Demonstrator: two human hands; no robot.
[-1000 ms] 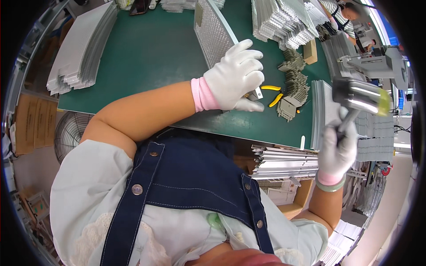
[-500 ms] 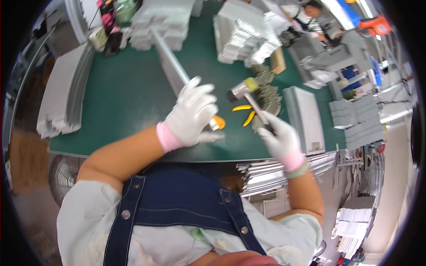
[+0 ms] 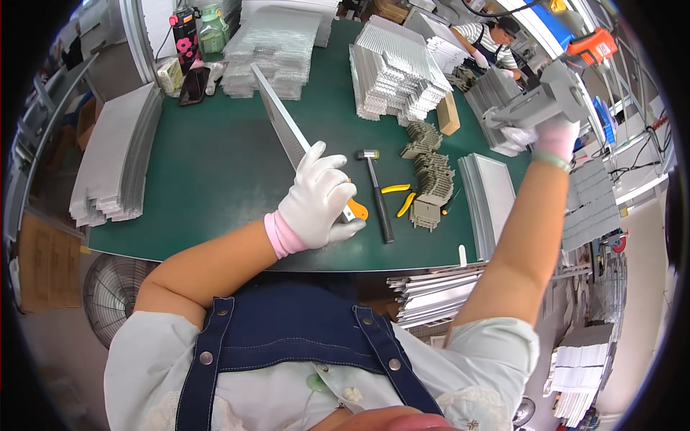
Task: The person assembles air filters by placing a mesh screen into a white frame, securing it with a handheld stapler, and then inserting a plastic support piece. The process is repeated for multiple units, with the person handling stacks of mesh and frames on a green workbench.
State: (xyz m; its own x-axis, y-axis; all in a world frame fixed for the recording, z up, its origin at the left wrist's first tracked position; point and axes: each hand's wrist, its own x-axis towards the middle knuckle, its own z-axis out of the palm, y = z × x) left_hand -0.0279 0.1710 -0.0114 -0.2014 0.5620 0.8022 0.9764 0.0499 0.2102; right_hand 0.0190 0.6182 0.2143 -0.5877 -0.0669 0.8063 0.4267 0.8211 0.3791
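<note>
My left hand, in a white glove with a pink cuff, curls around the near end of a long grey panel. The panel stands on its edge and slants away to the far left. An orange rounded piece shows beside my thumb. To the right lie a hammer with a black handle and yellow-handled pliers. My right hand reaches far right to a grey box-shaped part, which hides its fingers. Several small grey-green slotted parts form a row near the pliers.
Stacks of silvery panels and wrapped panels stand at the back of the green table. More panels lie left, others right. A phone, bottles and a wood block are near. A co-worker is at far right.
My right hand has let go of the hammer, now lying on the table, and has moved far right to the grey part. My left hand stays on the panel.
</note>
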